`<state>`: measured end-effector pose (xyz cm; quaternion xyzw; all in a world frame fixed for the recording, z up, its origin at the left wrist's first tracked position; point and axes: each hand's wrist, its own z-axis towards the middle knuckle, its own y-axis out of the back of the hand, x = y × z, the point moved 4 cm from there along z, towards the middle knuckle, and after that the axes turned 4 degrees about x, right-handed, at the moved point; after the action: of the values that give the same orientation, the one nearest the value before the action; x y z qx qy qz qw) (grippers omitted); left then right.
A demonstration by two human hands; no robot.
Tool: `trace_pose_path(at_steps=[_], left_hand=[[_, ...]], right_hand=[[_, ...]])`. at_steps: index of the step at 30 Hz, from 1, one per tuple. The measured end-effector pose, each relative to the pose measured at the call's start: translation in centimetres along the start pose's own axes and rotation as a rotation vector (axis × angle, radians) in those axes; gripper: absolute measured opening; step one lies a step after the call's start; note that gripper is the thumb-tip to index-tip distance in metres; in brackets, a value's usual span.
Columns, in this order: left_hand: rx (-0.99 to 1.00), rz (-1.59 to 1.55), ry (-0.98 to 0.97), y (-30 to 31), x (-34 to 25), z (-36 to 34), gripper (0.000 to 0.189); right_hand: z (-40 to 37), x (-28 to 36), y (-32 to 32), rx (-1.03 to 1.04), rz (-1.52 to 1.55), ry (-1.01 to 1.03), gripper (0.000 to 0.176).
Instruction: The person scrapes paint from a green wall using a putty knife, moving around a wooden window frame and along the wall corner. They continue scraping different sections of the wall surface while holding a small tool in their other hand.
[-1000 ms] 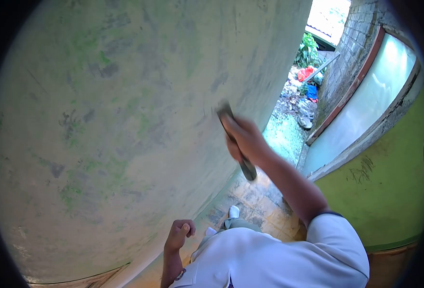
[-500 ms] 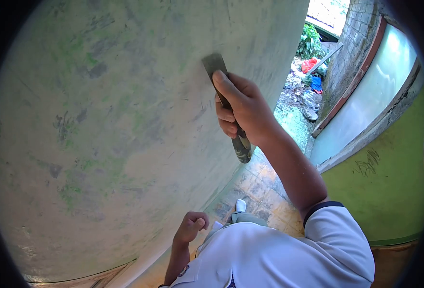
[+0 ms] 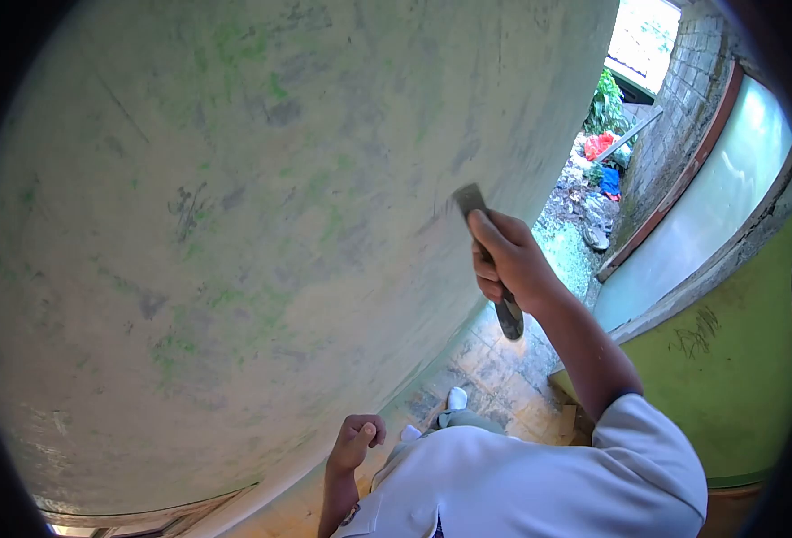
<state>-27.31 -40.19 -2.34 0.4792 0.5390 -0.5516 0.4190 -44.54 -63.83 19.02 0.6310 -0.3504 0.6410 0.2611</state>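
Note:
My right hand [image 3: 508, 255] is wrapped round a putty knife [image 3: 469, 199], thumb pressed along the base of its flat metal blade. The dark handle end sticks out below my fist. The blade tip overlaps the wall [image 3: 324, 224], whose pale, patchy surface carries green and grey stains and scratches. Lower down, beside the wall, my left hand [image 3: 357, 439] is held near my waist with its fingers curled in. Whether anything small sits inside those curled fingers I cannot tell.
The tiled floor [image 3: 495, 377] lies below, with my white shoe [image 3: 457, 398] on it. To the right stand a green wall [image 3: 728, 359] and a pale panel [image 3: 701, 206] in a reddish frame. Beyond the wall's end are plants [image 3: 604, 103] and a red bundle [image 3: 599, 145] among rubble.
My right hand with the putty knife has moved down and to the right along the wall. The view has shifted, and my left hand stays curled near my waist.

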Motion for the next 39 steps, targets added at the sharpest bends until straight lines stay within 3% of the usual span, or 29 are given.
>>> trace_pose_path(at_steps=[5,8,9,11,15,21,24,29,33,35,39], left_hand=[[0.058,0.002,0.008,-0.6,-0.8,1.1,0.063],[0.079,0.003,0.02,-0.5,-0.6,1.4,0.063],[0.081,0.014,0.014,-0.5,-0.7,1.7,0.063],[0.094,0.021,0.023,-1.0,-0.6,1.9,0.063],[0.158,0.067,0.041,-1.9,-1.0,3.5,0.066],[0.142,0.017,0.032,-1.4,-0.1,2.4,0.064],[0.118,0.007,0.054,-1.8,0.2,1.8,0.065],[0.101,0.017,0.017,-2.1,-0.8,2.5,0.065],[0.109,0.009,0.033,-1.8,0.1,1.8,0.065],[0.104,0.01,0.044,-1.8,0.4,1.7,0.064],[0.119,0.014,0.027,-2.3,-0.4,2.5,0.064]], right_hand=[[-3.5,-2.4,1.8,-0.119,0.017,-0.056,0.034],[-4.0,-6.1,0.7,-0.088,0.043,-0.26,0.034],[-2.5,-5.9,0.6,-0.09,0.041,-0.26,0.034],[1.0,-2.5,-0.6,-0.025,0.037,-0.052,0.034],[-1.2,-0.3,0.2,-0.076,0.094,-0.002,0.036],[-2.7,-6.7,1.2,-0.036,0.081,-0.223,0.035],[1.2,-2.0,0.1,-0.017,0.028,-0.038,0.037],[-2.5,-1.3,1.5,-0.11,0.064,-0.027,0.037],[-3.2,-7.8,2.2,-0.084,0.15,-0.26,0.035],[0.0,-4.8,1.8,-0.095,-0.092,-0.062,0.036],[-0.1,-0.8,1.3,-0.052,0.072,-0.06,0.04]])
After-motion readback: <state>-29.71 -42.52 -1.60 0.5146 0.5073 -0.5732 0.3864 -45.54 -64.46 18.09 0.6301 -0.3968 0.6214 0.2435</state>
